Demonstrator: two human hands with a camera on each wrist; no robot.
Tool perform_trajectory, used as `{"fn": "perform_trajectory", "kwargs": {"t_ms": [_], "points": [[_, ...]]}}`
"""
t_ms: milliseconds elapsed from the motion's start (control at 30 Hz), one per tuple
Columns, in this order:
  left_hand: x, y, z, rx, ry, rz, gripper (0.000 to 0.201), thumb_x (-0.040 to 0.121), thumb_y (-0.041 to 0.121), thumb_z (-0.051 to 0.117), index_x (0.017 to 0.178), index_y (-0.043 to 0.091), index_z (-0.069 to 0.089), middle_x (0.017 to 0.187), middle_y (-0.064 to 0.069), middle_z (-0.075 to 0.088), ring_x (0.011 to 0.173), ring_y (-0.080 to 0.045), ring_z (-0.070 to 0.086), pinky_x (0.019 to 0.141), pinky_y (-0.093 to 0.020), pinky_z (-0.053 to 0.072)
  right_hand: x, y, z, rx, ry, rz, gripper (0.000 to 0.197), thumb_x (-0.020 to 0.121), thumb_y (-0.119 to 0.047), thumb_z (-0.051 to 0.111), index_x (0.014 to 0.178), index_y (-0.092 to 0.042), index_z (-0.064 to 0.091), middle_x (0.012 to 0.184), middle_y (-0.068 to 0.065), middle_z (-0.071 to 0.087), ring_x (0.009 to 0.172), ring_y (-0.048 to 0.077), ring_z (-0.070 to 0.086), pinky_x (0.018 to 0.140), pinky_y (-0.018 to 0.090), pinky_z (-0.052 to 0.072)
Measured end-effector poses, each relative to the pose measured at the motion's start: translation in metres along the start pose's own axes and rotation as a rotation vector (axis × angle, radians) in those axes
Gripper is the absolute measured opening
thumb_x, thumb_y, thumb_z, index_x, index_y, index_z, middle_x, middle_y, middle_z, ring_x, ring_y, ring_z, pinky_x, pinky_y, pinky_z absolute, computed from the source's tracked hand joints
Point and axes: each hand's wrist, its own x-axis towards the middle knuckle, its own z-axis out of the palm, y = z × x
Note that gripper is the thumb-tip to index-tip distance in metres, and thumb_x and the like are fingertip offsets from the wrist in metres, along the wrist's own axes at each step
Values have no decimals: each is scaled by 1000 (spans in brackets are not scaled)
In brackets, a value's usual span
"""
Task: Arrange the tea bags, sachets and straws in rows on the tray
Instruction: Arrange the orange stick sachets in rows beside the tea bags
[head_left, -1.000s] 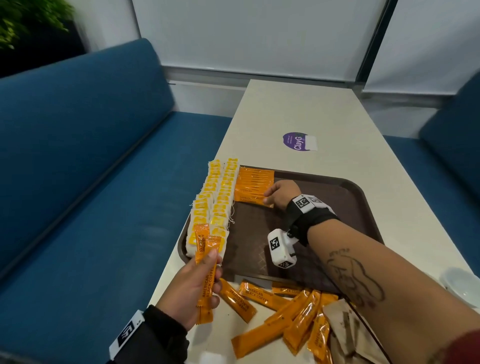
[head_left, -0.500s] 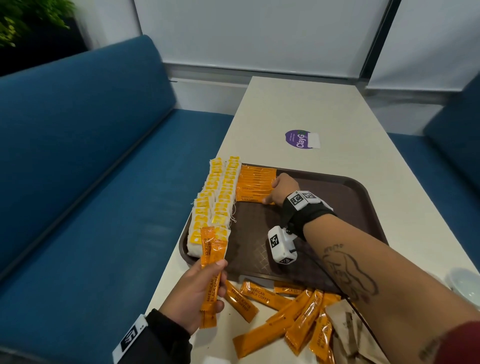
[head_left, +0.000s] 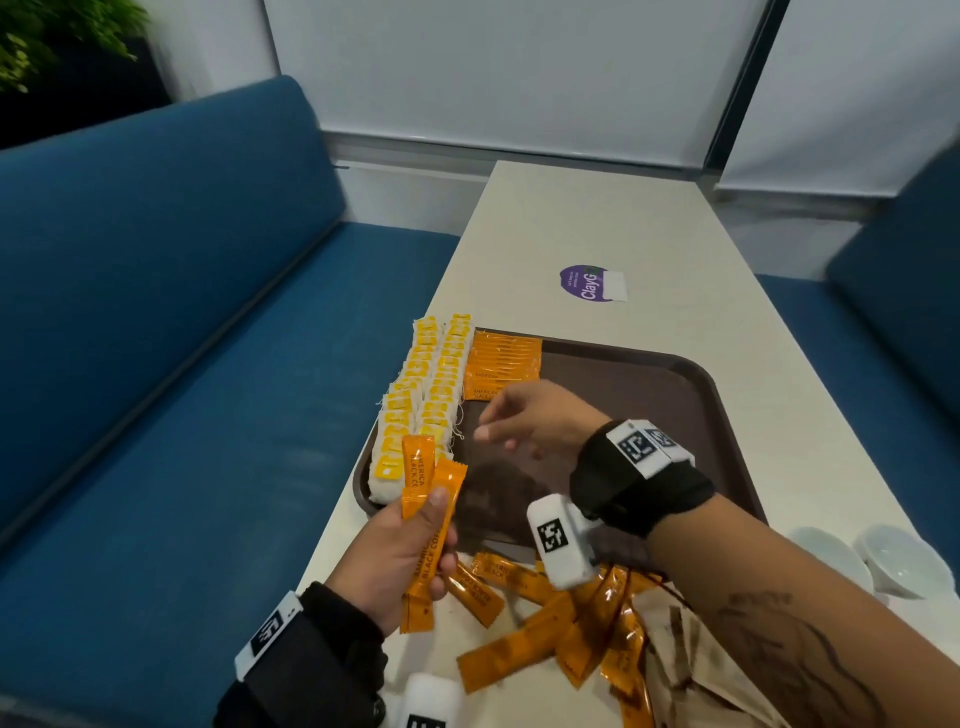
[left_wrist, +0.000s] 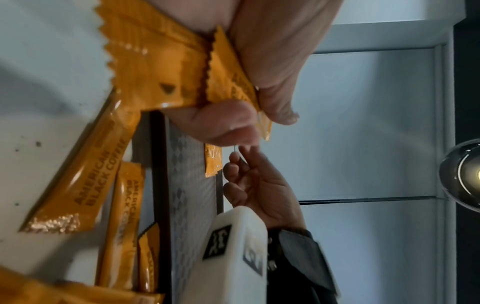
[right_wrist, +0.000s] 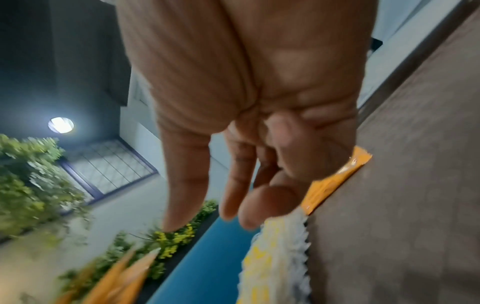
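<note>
Left hand (head_left: 400, 556) grips two orange foil coffee-stick sachets (head_left: 428, 514), fanned slightly, long axes near upright and pointing away from the person, tips just over the near-left corner of the brown plastic tray (head_left: 649, 384). Beyond its fingertips: two rows of white tea bags with yellow tags (head_left: 426, 389) along the tray's left edge, running away from the person. Right of those, at the far end, the laid row of orange sachets (head_left: 501, 366) lies crosswise, each stick's long axis left-right. Right hand (head_left: 530, 421) hovers over the tray just this side of that row, fingers loose and spread, holding nothing; it is the nearer hand to the row, and its fingertips point toward the left hand's sticks. My read: next move is a hand-off, then a turn, since the held sticks stand roughly square to the laid ones. Below the right wrist, loose orange sachets (head_left: 524, 644) lie scattered on the pale worktop (head_left: 597, 218) near the tray's front rim, with brown paper-wrapped items (head_left: 685, 670), probably straws, furthest right.
</note>
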Motion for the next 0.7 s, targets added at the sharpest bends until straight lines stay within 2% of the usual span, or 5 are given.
{"fn": "perform_trajectory", "kwargs": {"t_ms": [100, 300, 500, 633, 700], "points": [[-1, 1, 8, -27, -27, -11, 48, 70, 52, 52, 93, 10, 53, 60, -5, 51, 42, -11, 48, 33, -16, 37, -30, -6, 15, 99, -199, 0, 10, 87, -26, 65, 88, -17, 62, 73, -5, 62, 57, 2, 53, 47, 15, 35], [-8, 0, 17, -39, -38, 24, 47, 69, 53, 52, 90, 10, 49, 62, -4, 47, 41, -11, 46, 33, -16, 36, -63, 0, 36, 666, -117, 30, 28, 95, -33, 51, 77, -12, 58, 62, 1, 59, 49, 10, 49, 37, 17, 28], [-18, 0, 18, 22, -38, 42, 44, 70, 54, 51, 92, 16, 55, 63, -3, 45, 43, -11, 47, 35, -17, 36, -81, 5, 48, 464, -15, -67, 9, 87, -12, 65, 85, -13, 57, 71, 1, 61, 48, 3, 52, 40, 15, 36], [-20, 1, 11, 100, -33, 48, 22, 81, 36, 59, 86, 15, 54, 65, -3, 46, 47, -10, 47, 37, -18, 36, -81, 13, 43, 566, 82, -67, 15, 82, -3, 69, 83, -11, 55, 81, 12, 62, 60, 19, 56, 50, 24, 42], [-20, 1, 4, 150, -27, 48, 14, 84, 23, 62, 83, 13, 51, 59, -1, 45, 46, -9, 44, 37, -17, 34, -81, 16, 37, 506, 130, -98, 21, 76, 0, 73, 83, -13, 58, 83, 9, 65, 73, 23, 58, 59, 26, 45]]}}
